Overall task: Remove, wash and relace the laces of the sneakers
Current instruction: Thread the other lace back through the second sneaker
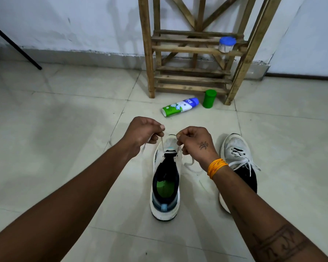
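Observation:
A white sneaker (166, 188) with a dark lining and green insole stands on the tiled floor, toe pointing away from me. Its white lace (191, 166) runs only through the eyelets near the toe, and loose ends trail on both sides. My left hand (143, 132) pinches one lace end above the toe. My right hand (194, 141) pinches the other end just to its right. A second white sneaker (237, 150), fully laced, stands to the right, partly hidden behind my right forearm.
A spray bottle (180, 106) lies on the floor beyond the shoes, beside an upright green cap (209, 98). A wooden rack (191, 76) stands against the wall and holds a blue-lidded jar (227, 44). A black stand leg (15, 45) slants at far left.

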### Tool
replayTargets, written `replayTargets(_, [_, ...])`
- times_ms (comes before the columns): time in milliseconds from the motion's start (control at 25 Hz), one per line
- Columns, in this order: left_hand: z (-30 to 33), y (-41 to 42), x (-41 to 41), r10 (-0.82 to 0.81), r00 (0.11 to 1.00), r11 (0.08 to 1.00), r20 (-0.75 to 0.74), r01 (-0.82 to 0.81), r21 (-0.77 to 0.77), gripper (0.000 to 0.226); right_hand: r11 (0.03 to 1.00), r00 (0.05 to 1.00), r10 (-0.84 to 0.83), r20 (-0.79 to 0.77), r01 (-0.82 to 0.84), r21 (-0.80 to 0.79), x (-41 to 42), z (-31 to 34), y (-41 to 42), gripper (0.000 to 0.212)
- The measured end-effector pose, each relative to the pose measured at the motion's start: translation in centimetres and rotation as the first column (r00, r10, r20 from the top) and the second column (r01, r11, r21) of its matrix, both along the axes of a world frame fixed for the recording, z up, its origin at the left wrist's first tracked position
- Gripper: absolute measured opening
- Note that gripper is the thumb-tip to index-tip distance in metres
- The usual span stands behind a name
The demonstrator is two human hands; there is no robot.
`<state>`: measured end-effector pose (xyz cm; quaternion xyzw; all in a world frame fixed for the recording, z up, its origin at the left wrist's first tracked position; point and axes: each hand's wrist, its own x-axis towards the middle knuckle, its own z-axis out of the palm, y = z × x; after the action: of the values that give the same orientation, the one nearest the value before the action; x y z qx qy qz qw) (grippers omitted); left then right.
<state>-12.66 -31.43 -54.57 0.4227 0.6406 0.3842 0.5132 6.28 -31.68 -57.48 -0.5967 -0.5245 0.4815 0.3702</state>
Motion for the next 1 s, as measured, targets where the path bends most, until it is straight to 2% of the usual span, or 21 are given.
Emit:
replayTargets(320, [7.1, -0.6, 1.1, -0.054, 0.994, 0.992, 0.094, 0.042, 0.118, 0.016, 0.999, 0.991, 0.046, -0.126, -0.045, 0.010, -0.2, 9.1, 0.8, 0.013])
replayTargets(600, [13.6, -0.4, 1.4, -0.055, 0.974, 0.991, 0.218, 0.026, 0.134, 0.016, 0.991, 0.975, 0.118, -0.190, -0.104, 0.082, -0.5, 16.4, 1.3, 0.011])
replayTargets(800, [17.5, -0.2, 1.5, -0.066, 0.942, 0.990, 0.329, 0.019, 0.143, 0.019, 0.981, 0.970, 0.154, -0.186, -0.128, 0.145, -0.6, 20.6, 1.5, 0.015])
replayTargets(1000, [21.4, -0.1, 1.7, -0.062, 0.943, 0.982, 0.328, 0.000, 0.187, 0.019, 0.975, 0.979, 0.142, -0.149, -0.112, 0.193, -0.3, 24.7, 1.8, 0.011])
